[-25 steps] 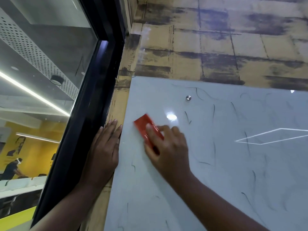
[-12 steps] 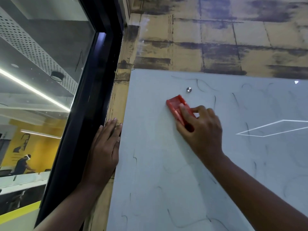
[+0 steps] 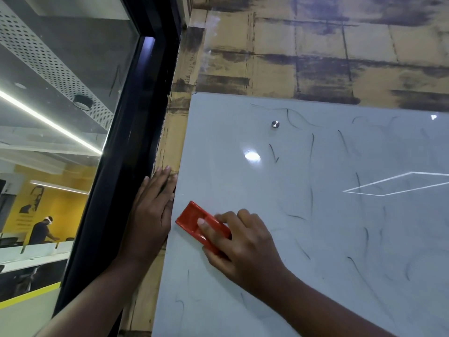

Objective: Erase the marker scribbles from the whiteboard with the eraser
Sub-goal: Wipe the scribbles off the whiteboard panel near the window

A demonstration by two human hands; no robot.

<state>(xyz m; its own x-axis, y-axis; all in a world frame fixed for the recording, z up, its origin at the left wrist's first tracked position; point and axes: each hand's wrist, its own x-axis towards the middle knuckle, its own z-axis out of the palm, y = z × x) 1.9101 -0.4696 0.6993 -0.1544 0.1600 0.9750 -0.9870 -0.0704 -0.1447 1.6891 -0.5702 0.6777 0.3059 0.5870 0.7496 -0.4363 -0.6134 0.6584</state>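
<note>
A glass whiteboard [image 3: 243,132] hangs on the wall and fills the right of the head view. Thin black marker scribbles [image 3: 311,164] are scattered over it, mostly to the right and below. My right hand [image 3: 240,244] grips a red eraser [image 3: 192,218] and presses it flat on the board near its left edge. My left hand [image 3: 150,215] lies flat with straight fingers against the wall strip and the board's left edge, just left of the eraser.
A round metal mounting stud [image 3: 275,124] sits near the board's top left. A black window frame [image 3: 126,152] runs diagonally left of the board, with an office and a person [image 3: 42,229] seen through the glass. Tan, dark-streaked wall [image 3: 315,57] lies above.
My right hand carried the eraser up and right toward the stud, then swept it back down and left to the board's left edge. My left hand stayed in place.
</note>
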